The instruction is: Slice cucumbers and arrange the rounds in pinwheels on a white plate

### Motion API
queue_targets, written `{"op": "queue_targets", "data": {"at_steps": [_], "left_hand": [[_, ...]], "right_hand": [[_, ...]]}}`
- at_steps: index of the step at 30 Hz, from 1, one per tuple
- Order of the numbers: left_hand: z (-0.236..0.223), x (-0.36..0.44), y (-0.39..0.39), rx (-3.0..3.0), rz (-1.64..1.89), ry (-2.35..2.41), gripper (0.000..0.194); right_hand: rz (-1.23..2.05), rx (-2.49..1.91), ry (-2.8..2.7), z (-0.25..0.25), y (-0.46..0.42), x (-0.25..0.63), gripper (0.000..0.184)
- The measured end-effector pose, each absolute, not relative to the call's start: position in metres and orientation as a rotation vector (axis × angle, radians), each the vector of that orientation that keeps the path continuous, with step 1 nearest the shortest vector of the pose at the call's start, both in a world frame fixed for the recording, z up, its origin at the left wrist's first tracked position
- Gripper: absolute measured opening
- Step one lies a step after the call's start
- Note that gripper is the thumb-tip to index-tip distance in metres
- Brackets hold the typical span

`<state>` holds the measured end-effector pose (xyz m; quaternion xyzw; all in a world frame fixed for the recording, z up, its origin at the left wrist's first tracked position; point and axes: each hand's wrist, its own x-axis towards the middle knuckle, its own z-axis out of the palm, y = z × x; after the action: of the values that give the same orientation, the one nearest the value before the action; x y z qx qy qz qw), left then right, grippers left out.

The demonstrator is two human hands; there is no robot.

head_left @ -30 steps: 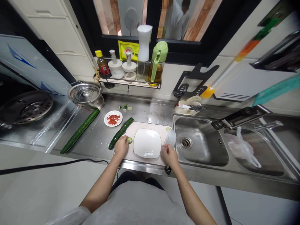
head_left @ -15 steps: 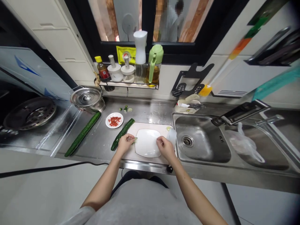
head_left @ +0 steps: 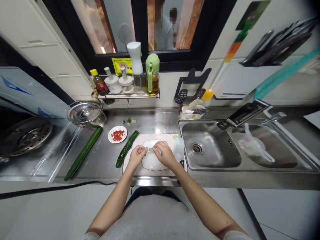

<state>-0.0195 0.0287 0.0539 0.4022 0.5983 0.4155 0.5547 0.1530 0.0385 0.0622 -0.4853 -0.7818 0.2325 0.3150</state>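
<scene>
1. The right hand's grip pinches a cucumber slice above the white plate.
2. The left hand has its fingertips just beside the slice (whether they grasp it too, I cannot tell).
3. The plate lies on the cutting board, near the worktop's front edge.
4. A dark green cucumber slants along the board's left edge.

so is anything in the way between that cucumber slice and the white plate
Nothing visible is. The cucumber slice shows between the left hand and the right hand, over the white plate; whether it touches the plate is hard to tell. The knife lies to the plate's right, not between them.
</scene>
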Motion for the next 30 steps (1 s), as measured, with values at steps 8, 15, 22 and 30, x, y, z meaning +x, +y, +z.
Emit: {"op": "queue_targets", "data": {"at_steps": [8, 15, 22, 30], "left_hand": [[0.07, -0.006, 0.036, 0.523, 0.916, 1.173, 0.047], [0.073, -0.003, 0.041, 0.579, 0.959, 1.21, 0.053], [0.059, 0.0, 0.045, 0.705, 1.051, 1.159, 0.062], [0.034, 0.002, 0.05, 0.811, 1.059, 1.153, 0.061]], "right_hand": [[0.461, -1.16, -2.108, 0.068, 0.04, 0.16, 0.019], [0.518, -1.16, -2.088, 0.063, 0.039, 0.16, 0.016], [0.71, -1.302, -1.988, 0.054, 0.041, 0.157, 0.014], [0.999, -1.425, -1.82, 0.032, 0.049, 0.157, 0.016]]}}
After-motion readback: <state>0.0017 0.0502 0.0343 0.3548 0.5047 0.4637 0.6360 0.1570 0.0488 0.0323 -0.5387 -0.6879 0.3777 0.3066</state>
